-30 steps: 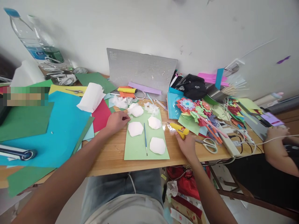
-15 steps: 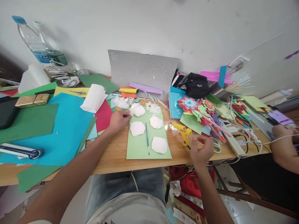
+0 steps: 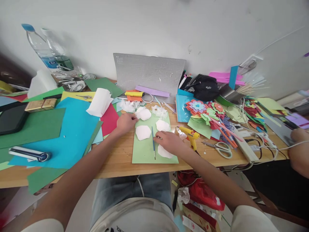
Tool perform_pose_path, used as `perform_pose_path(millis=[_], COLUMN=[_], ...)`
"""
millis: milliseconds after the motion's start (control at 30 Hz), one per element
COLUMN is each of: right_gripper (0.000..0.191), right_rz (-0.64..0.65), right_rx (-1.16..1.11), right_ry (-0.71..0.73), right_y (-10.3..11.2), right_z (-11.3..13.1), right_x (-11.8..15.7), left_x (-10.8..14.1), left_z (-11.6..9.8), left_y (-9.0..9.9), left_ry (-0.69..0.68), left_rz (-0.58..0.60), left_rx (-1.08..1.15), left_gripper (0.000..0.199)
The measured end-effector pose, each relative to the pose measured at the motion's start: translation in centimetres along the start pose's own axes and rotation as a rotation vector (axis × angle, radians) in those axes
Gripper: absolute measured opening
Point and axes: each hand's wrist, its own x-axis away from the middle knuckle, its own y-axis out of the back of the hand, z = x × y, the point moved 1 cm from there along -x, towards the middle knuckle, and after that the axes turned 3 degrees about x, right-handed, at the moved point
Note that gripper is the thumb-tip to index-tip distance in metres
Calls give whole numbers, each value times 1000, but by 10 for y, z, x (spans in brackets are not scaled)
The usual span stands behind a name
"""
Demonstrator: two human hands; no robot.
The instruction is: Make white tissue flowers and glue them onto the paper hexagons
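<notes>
On a light green sheet (image 3: 138,154) lie several white paper pieces with cut corners, among them one at the left (image 3: 143,132). Between them rests a thin blue paintbrush (image 3: 154,145). My left hand (image 3: 126,123) is closed in a pinch at the left edge of the upper left white piece (image 3: 144,113); whatever is in the fingertips is too small to make out. Over the sheet's right side reaches my right hand (image 3: 168,141), fingers apart and bent, tips beside the brush. It partly covers the lower right white piece (image 3: 165,152) and holds nothing visible.
Right of the sheet lie a yellow glue gun (image 3: 191,137), scissors (image 3: 223,149) and layered paper flowers (image 3: 196,107). Crumpled white tissue (image 3: 159,111) sits behind. Coloured paper (image 3: 77,125) and a box cutter (image 3: 30,154) are leftward. Another person's hand (image 3: 299,138) shows far right.
My right hand has moved left from beside the glue gun to over the green sheet, near the paintbrush, uncovering the scissors. My left hand stays at the same white piece.
</notes>
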Motion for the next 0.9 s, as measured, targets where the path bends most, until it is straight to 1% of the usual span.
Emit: perform_pose_path(millis=[100,200,267,333,400,433,533,567,600,633,733,800,900], right_gripper=[17,19,22,23,22,20,15,13,11,10,9,8,8], right_rz=[10,-13,-49,-123,-255,-339,-601,-661,-693,-708,-718,-709,-692], right_rx=[33,60,65,40,-48,-128,-455,-550,-625,-694,-822,-848,-865], right_ry=[150,272,331,330,232,139,-229,-335,-397,-425,-462,-487,-505], right_y=[1,2,1,2,5,8,16,17,17,16,9,3,-5], right_z=[-1,-4,-9,-15,-21,-22,-19,-16,-12,-8,0,0,-3], right_x=[-5,-9,-9,-8,-8,-9,-24,-32,-41,-51,-75,-83,-88], left_x=[-2,-5,-6,-7,-8,-8,-9,-9,-9,-9,-8,-8,-9], left_z=[-1,-3,-3,-4,-3,-3,-2,-2,-2,-3,-5,-5,-4], left_y=[0,1,2,3,2,2,1,1,1,2,3,3,3], left_ry=[-1,3,2,8,19,21,18,19,22,26,28,22,15], left_rz=[-1,7,15,21,26,27,21,19,18,18,19,20,24], left_rx=[-21,-35,-44,-48,-42,-37,-32,-33,-34,-34,-32,-28,-18], left_gripper=[22,22,21,21,21,20,19,19,19,19,19,19,19])
